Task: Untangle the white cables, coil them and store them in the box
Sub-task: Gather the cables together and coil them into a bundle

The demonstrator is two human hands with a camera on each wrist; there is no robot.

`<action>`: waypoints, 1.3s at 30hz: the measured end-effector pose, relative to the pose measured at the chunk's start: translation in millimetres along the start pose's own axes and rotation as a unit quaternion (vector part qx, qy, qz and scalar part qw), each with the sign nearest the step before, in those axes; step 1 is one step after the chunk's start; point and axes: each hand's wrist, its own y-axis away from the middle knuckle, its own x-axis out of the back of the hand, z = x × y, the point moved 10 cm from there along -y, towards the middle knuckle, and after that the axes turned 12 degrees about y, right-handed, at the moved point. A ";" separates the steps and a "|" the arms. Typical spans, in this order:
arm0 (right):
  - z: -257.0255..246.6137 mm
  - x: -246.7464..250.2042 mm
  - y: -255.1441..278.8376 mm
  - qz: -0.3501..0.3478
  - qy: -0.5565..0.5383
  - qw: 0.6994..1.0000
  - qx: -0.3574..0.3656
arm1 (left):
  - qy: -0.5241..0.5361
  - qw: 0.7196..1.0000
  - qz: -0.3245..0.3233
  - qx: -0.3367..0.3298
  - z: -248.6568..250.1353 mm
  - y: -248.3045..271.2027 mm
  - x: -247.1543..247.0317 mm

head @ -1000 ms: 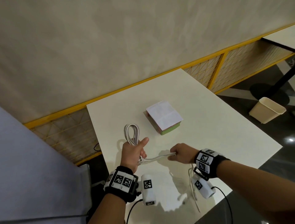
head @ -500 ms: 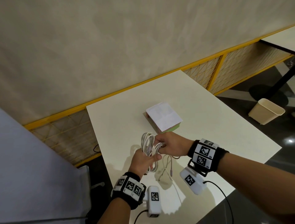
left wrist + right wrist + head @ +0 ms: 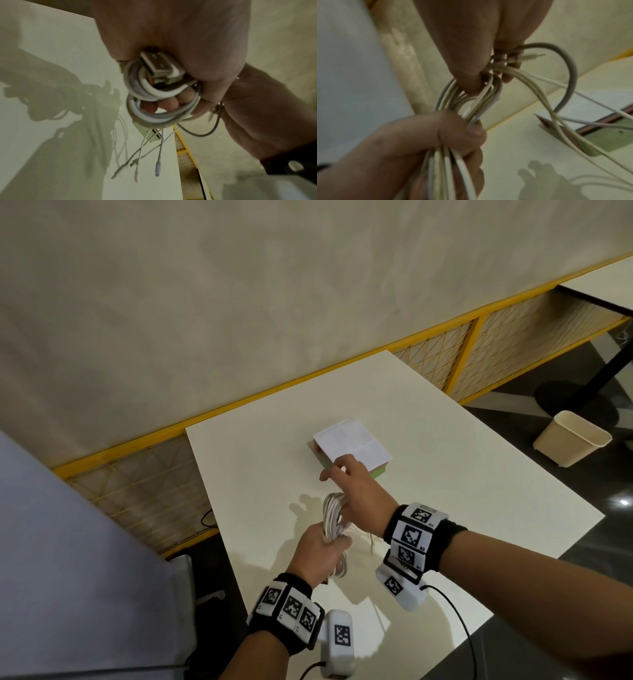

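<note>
A coil of white cables (image 3: 333,513) stands upright above the white table (image 3: 445,491), and my left hand (image 3: 329,546) grips its lower half in a fist. My right hand (image 3: 346,491) is at the top of the coil; in the right wrist view its thumb passes through the loops and its fingers (image 3: 510,59) pinch several loose strands (image 3: 547,102). From the left wrist I see USB plugs (image 3: 159,67) inside the coil (image 3: 150,97) and thin ends with connectors (image 3: 157,169) dangling. The green box (image 3: 379,472), with a white sheet (image 3: 352,443) on top, lies just beyond my right hand.
The table's near edge runs close under my wrists and its right corner is at mid-right. A beige waste bin (image 3: 572,440) stands on the dark floor to the right. A yellow-framed mesh rail (image 3: 462,361) runs behind the table.
My right hand has carried the loose cable from the right of the coil up and over its top. Both hands and the coil have shifted right, closer to the box.
</note>
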 end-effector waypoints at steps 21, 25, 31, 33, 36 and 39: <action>7.8 -16.2 0.5 -0.037 -0.220 0.969 -0.110 | 0.041 0.998 -0.045 0.003 7.4 -3.9 -10.2; 7.7 -18.1 1.0 -0.062 -0.222 0.967 -0.105 | 0.026 0.998 -0.049 -0.007 8.6 -1.9 -12.7; 4.6 -18.4 -0.8 -0.065 -0.225 0.967 -0.100 | 0.049 0.999 -0.012 0.006 4.6 -5.2 -5.2; 2.9 -17.4 -2.7 -0.068 -0.229 0.967 -0.092 | 0.062 0.998 -0.015 0.014 6.0 -4.8 -5.2; 4.6 -16.1 -4.9 -0.066 -0.236 0.965 -0.092 | 0.081 0.997 -0.010 0.013 11.0 -2.6 -5.8; 2.0 -13.5 -6.6 -0.062 -0.234 0.966 -0.087 | 0.086 0.996 -0.014 0.002 16.7 -0.6 -7.1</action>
